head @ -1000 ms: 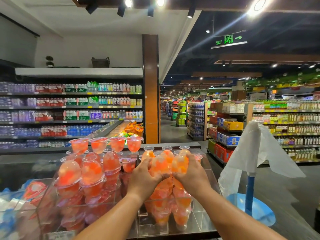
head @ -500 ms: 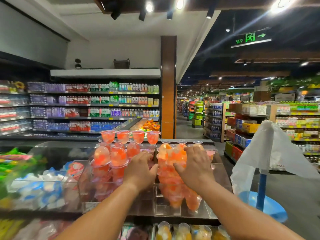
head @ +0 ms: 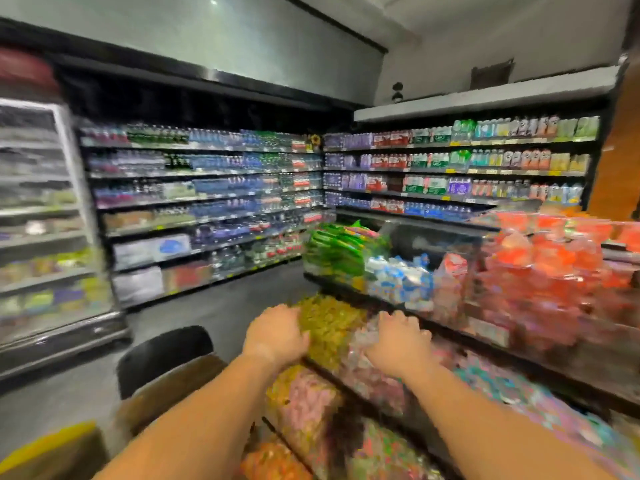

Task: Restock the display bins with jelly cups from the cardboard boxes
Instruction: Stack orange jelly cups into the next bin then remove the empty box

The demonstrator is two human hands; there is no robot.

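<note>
The view is motion-blurred. Orange and red jelly cups (head: 540, 271) are piled in the clear display bin (head: 485, 327) at the right, above and away from both hands. My left hand (head: 277, 332) and my right hand (head: 398, 344) reach forward side by side over the lower candy bins (head: 311, 403). Both hold nothing and their fingers are loosely bent. A brown cardboard box (head: 166, 393) sits low at the left, under my left forearm. The corner of another box with a yellow edge (head: 52, 452) shows at the bottom left.
A black chair back (head: 162, 351) stands behind the brown box. Green packets (head: 339, 247) and blue-white packets (head: 398, 275) fill bins left of the jelly cups. A glass-door fridge (head: 41, 220) stands at the left, with drink shelves (head: 207, 202) behind open floor (head: 214, 306).
The view has swung left and down. Both hands have let go of the jelly cups and come down off the clear bin to the lower candy bins.
</note>
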